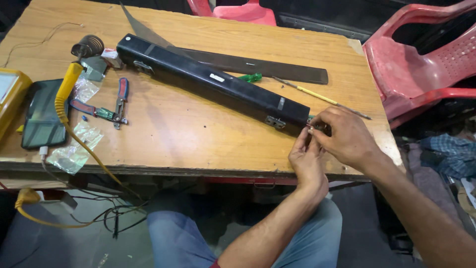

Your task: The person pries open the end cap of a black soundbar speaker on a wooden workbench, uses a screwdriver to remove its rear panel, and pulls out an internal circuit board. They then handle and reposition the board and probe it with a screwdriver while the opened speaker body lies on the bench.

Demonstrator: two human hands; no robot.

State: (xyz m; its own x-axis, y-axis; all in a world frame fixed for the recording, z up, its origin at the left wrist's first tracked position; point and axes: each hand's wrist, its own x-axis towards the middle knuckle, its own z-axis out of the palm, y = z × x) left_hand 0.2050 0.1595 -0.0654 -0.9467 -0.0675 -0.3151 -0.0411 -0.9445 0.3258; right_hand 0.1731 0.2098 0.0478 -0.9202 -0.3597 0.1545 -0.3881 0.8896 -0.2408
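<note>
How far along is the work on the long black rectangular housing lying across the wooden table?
Looks done: the long black rectangular housing lies closed on the wooden table, its metal bracket in place. In hand: the left hand and right hand pinch something small at its near end; what it is cannot be told. Left: the red-handled pliers, green-handled screwdriver and flat dark strip lie unused.

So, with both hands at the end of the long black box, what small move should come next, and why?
Probably keep the left hand steady and let the right hand work the small part at the end of the long black box. Both hands' fingers pinch there together; what they pinch is too small to tell.
</note>
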